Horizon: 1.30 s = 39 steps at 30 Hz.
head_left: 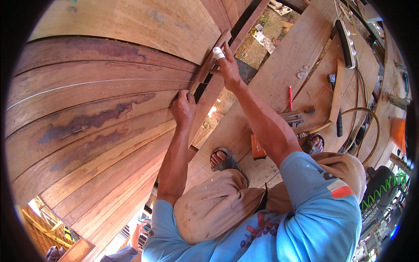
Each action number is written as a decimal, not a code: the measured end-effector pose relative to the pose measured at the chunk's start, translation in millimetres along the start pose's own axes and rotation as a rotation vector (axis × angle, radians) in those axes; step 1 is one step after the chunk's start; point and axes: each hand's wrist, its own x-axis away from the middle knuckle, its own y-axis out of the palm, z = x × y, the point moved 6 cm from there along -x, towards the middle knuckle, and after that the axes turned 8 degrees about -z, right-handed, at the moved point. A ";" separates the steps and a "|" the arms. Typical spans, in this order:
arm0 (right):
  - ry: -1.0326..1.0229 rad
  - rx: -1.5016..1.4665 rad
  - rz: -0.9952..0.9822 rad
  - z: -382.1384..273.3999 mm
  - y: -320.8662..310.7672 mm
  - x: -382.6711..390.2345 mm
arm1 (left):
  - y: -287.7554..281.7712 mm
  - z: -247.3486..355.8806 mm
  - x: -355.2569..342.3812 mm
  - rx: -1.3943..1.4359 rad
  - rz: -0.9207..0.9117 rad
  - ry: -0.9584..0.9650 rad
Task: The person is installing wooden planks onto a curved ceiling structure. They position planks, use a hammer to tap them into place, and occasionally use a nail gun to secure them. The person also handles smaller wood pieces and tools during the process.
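Observation:
A narrow wooden strip (203, 70) stands at the right ends of a wall of brown planks (118, 105). My left hand (183, 107) is closed, its fingers curled on the strip's lower end against the plank edges. Higher up, my right hand (228, 70) grips the same strip, with white wrapping (218, 53) round one digit. The fingertips of both hands are partly hidden. A thin white string (109, 81) runs across the planks and passes between my hands. Behind the strip shows a dark gap beside an upright timber.
On the plank floor (235, 120) lie a red pencil (290, 97), a black-handled hammer (339, 122), an orange block-like object (258, 147) and a black power strip (345, 43). A tan hose (371, 114) loops at right. Ground shows through a floor opening (257, 54). Another person (133, 244) is at lower left.

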 end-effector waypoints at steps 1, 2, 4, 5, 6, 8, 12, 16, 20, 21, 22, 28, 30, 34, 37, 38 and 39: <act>0.000 0.004 0.014 -1.3 1.7 0.0 | -1.2 -0.8 -0.1 0.002 0.018 0.014; 0.001 0.009 0.033 0.4 -0.7 0.7 | -1.7 1.3 0.4 0.006 0.030 0.029; -0.007 -0.034 0.021 7.0 -9.0 -7.4 | -0.1 5.8 -1.1 0.008 0.036 0.049; -0.007 -0.058 0.007 7.3 -7.3 -8.1 | -2.3 6.9 -0.8 0.004 0.043 0.052; 0.000 -0.069 -0.003 8.5 -6.7 -6.8 | -3.2 6.0 -0.4 0.009 0.027 0.024; 0.014 -0.090 -0.023 7.7 -5.0 -4.9 | -3.6 2.8 0.8 0.022 -0.004 -0.033; 0.021 -0.127 -0.016 7.5 -3.9 -5.5 | -4.3 3.6 1.5 0.016 0.003 -0.029; 0.004 -0.138 -0.027 6.9 -2.9 -4.3 | -4.8 3.8 2.3 0.009 0.026 0.013; 0.026 -0.121 -0.012 7.3 -2.2 -4.3 | -3.3 2.5 1.5 -0.002 0.027 0.045; 0.026 -0.123 0.007 7.1 -3.3 -5.3 | -3.1 3.0 1.2 -0.003 0.018 0.031; 0.026 -0.123 0.026 6.7 -4.1 -6.7 | -2.7 3.7 0.8 -0.004 0.008 0.017; 0.049 -0.128 0.038 1.5 1.3 -3.6 | -3.1 0.6 3.0 0.002 0.020 0.014; 0.053 -0.124 0.033 2.2 1.0 -3.9 | -1.8 -1.5 2.8 0.005 0.011 0.014; 0.036 -0.112 0.015 7.1 -3.9 -8.1 | -0.5 -1.7 0.4 0.007 0.003 0.014; 0.033 -0.106 0.005 8.5 -3.9 -8.8 | 0.2 -2.8 0.7 0.023 0.013 0.025; 0.038 -0.105 -0.003 7.2 -1.2 -7.7 | -0.6 -3.8 1.6 0.029 0.019 0.028; 0.053 -0.102 -0.007 6.0 0.7 -6.9 | -1.1 -4.6 2.6 0.030 0.024 0.030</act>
